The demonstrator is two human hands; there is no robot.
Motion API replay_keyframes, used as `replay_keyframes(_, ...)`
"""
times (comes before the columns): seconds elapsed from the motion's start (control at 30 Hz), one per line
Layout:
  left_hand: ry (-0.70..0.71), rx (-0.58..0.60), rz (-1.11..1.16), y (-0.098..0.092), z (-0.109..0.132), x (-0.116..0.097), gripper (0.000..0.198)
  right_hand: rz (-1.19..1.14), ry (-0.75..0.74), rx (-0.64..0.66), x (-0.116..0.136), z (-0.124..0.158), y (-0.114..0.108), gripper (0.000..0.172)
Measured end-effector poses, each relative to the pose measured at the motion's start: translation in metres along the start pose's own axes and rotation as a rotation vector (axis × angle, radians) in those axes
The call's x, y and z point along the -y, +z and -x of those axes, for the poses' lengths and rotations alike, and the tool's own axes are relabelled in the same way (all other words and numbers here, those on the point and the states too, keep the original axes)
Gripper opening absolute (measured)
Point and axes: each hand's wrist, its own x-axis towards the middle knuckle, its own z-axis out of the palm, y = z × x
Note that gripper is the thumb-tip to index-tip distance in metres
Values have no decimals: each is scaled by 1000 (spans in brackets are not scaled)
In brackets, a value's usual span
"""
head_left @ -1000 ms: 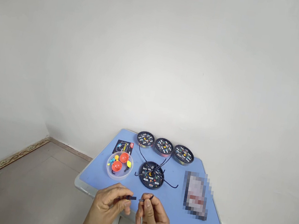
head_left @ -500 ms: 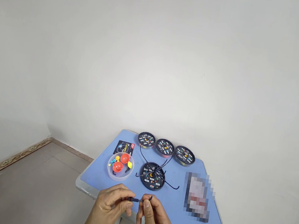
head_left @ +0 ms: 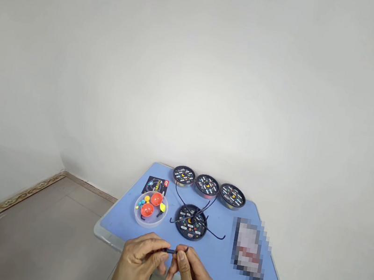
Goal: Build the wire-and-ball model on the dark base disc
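Observation:
Near the front edge of the blue table, my left hand (head_left: pixel 140 261) pinches a thin black plastic tube (head_left: pixel 170 251) between thumb and fingers. My right hand (head_left: pixel 194 278) grips a black rod whose bent tip (head_left: pixel 186 249) sticks up past the thumb. The two parts meet end to end between my fingertips; the joint itself is mostly hidden. Just beyond stands a round black base (head_left: pixel 189 232) with printed planets. Several thin black curved arms (head_left: pixel 216 235) spread out from its centre post.
Left of the base, a clear round tub (head_left: pixel 148 224) holds orange half-shells (head_left: pixel 146 210) and small yellow and blue balls. Behind it lies a black printed card (head_left: pixel 156 186). Three black-lidded round tubs (head_left: pixel 207 185) line the back by the wall. A pixelated item (head_left: pixel 249 251) lies right on the table (head_left: pixel 222 278).
My hands have come slightly closer together, and less of the thin rod shows between the tube and my right fingertips.

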Motion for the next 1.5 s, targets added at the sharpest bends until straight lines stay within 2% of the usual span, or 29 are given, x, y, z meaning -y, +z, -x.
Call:
replay_keyframes(0.17, -20, 0, 97, 4, 5, 19, 13, -32, -15, -3, -13, -2, -1, 22)
replay_keyframes(0.23, -94, -42, 162, 7, 10, 29, 10, -25, -28, -9, -18, -1, -1, 25)
replay_keyframes(0.33, -217, -112, 242, 13, 18, 41, 16, 15, -49, -10, -23, 0, -2, 27)
replay_keyframes(0.4, -242, -126, 269, 15, 21, 45, 19, 51, -67, -2, -23, 0, -4, 26)
replay_keyframes(0.6, -203, -34, 239, 14, 14, 41, 16, 105, -56, -10, -13, -1, -6, 27)
replay_keyframes(0.7, -205, 6, 187, 16, 4, 32, 13, 118, -20, -18, -3, -5, -7, 29)
replay_keyframes(0.8, -195, 29, 111, 23, -10, 17, 11, 147, 40, 46, 14, -20, -11, 31)
replay_keyframes(0.9, -212, 54, 67, 30, -26, 5, 14, 184, 97, 164, 36, -46, -16, 33)
replay_keyframes(1.0, -280, 173, 82, 34, -45, -1, 25, 242, 126, 245, 55, -77, -19, 35)
replay_keyframes(1.07, -319, 211, 81, 33, -59, -1, 31, 291, 148, 308, 64, -97, -20, 34)
replay_keyframes(1.17, -370, 181, 72, 29, -82, 1, 32, 351, 149, 416, 70, -119, -17, 34)
replay_keyframes(1.27, -489, 274, 184, 25, -102, 4, 32, 425, 103, 514, 71, -135, -11, 29)
replay_keyframes(1.33, -543, 319, 260, 24, -112, 8, 33, 455, 83, 547, 71, -142, -6, 27)
replay_keyframes(1.5, -618, 339, 353, 27, -127, 20, 32, 551, 44, 591, 68, -157, 4, 24)
